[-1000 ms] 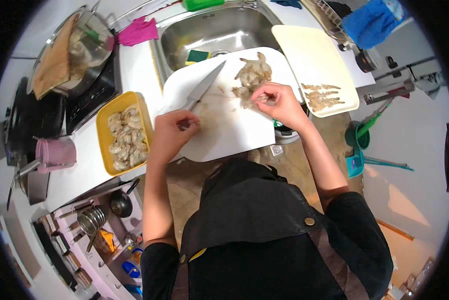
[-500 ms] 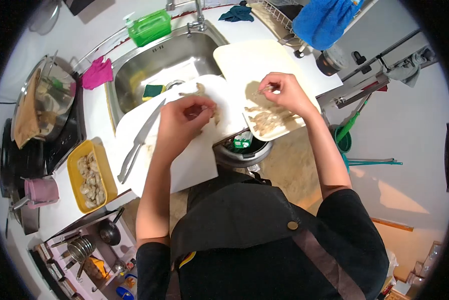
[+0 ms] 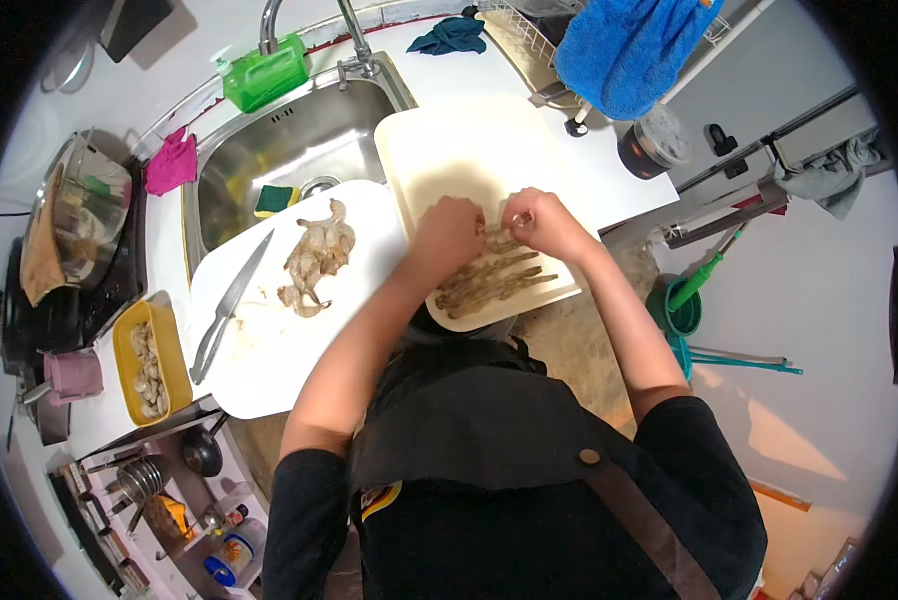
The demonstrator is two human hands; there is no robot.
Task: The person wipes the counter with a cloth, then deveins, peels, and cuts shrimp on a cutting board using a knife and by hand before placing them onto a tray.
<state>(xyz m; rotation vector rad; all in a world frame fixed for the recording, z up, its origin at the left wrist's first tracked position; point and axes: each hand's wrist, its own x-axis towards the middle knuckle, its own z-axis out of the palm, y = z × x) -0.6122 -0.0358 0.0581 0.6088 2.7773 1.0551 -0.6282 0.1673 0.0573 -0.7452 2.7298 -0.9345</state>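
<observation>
My left hand (image 3: 449, 238) is over the cream tray (image 3: 469, 130), its fingers curled in a pinch; whatever they hold is hidden. Close beside it, my right hand (image 3: 551, 226) pinches a small shrimp at the fingertips. Under both hands, several shrimp (image 3: 494, 284) lie side by side, stretched straight in the tray. To the left is a white cutting board (image 3: 269, 375) with a heap of shrimp (image 3: 319, 250) on it. A knife (image 3: 231, 306) rests along the board's left side, away from both hands.
A yellow container (image 3: 181, 385) of shrimp stands left of the board. Behind are the steel sink (image 3: 369, 100), a sponge (image 3: 276, 200) and a green soap bottle (image 3: 266, 76). A blue towel (image 3: 624, 55) hangs at upper right, above a dark lidded jar (image 3: 655, 142).
My left hand has moved right from the cutting board to the tray, beside my right hand. My right hand has lowered slightly toward the shrimp row. The camera view has shifted.
</observation>
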